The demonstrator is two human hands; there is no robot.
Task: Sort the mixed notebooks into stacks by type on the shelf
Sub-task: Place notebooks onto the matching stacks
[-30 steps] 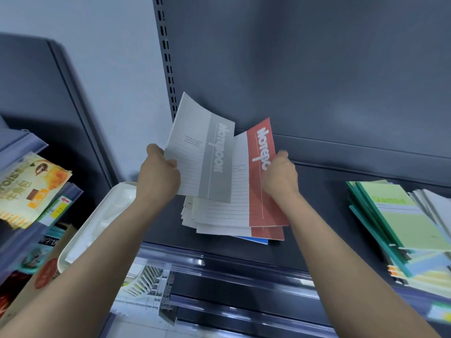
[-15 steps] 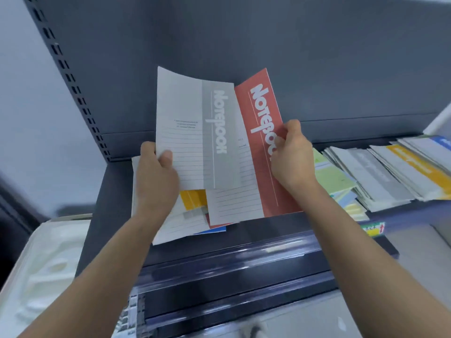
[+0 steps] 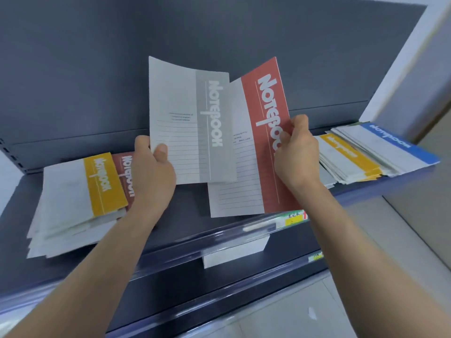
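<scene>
Since half a second ago the two held notebooks have come away from the pile they hung over, and they now stand above the bare middle of the shelf (image 3: 185, 203), with that pile off to the left.

The grey notebook (image 3: 190, 123) is upright and slightly bowed. The left grip (image 3: 153, 172) has closed on its lower left edge, thumb on the front cover and fingers behind. Its right edge overlaps the white left half of the red notebook (image 3: 263, 101), which leans to the right. The right grip (image 3: 296, 154) pinches the red cover by its right edge, about halfway up. Both lower edges are clear of the shelf.

To the left, the left pile (image 3: 61, 211) lies fanned and skewed, its near corners past the shelf's front edge. A yellow-banded notebook (image 3: 102, 184) is on top, and another red-banded one (image 3: 125, 174) shows under it, just beside the left wrist. To the right, well apart from the red notebook, a yellow-topped stack (image 3: 346, 159) and a blue-topped stack (image 3: 390, 145) lie side by side, touching and spread toward the shelf's right end.

Between the left pile and the right stacks the dark shelf is open. Its front rail carries a yellow and green price label (image 3: 290, 219). A white box (image 3: 234, 254) sits on the level below.
</scene>
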